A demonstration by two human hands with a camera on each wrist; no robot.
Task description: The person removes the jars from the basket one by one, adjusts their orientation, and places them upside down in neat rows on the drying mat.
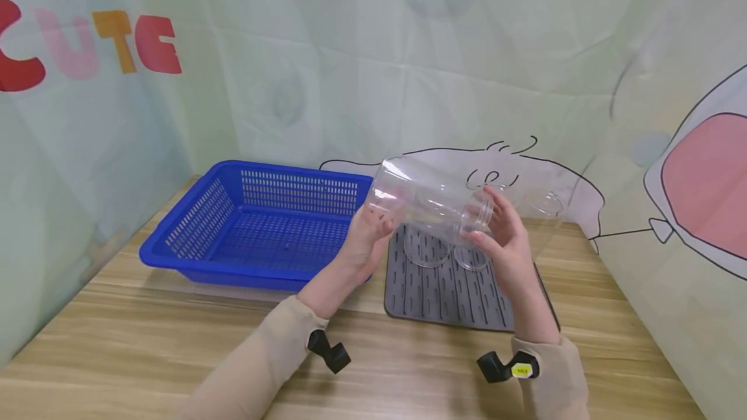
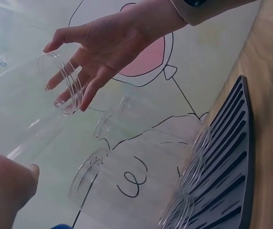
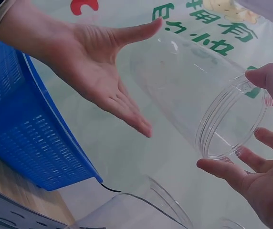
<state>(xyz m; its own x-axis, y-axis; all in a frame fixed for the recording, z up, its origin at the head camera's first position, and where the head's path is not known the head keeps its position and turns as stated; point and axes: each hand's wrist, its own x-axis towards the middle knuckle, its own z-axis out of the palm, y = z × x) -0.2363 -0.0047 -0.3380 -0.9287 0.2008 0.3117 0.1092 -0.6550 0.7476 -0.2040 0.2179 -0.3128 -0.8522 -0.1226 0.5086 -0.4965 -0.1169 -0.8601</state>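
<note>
A clear, transparent jar (image 1: 428,196) is lying tilted in the air between both hands. Its threaded mouth points right, toward my right hand (image 1: 509,245), whose thumb and fingers grip the rim. The right wrist view shows that grip from close by, with the thumb (image 3: 270,76) on one side of the rim and fingers on the other. At the jar's closed end is my left hand (image 1: 364,238), its fingers straight in the right wrist view; whether the palm touches the jar I cannot tell. Below, several similar clear jars (image 2: 127,176) stand upright on a grey ridged mat (image 1: 455,300).
A blue plastic basket (image 1: 251,277) with slotted walls stands on the wooden table (image 1: 397,374), left of the mat. Behind the table hangs a printed cloth (image 1: 350,50) with letters and cartoon drawings. The standing jars are hard to see against it.
</note>
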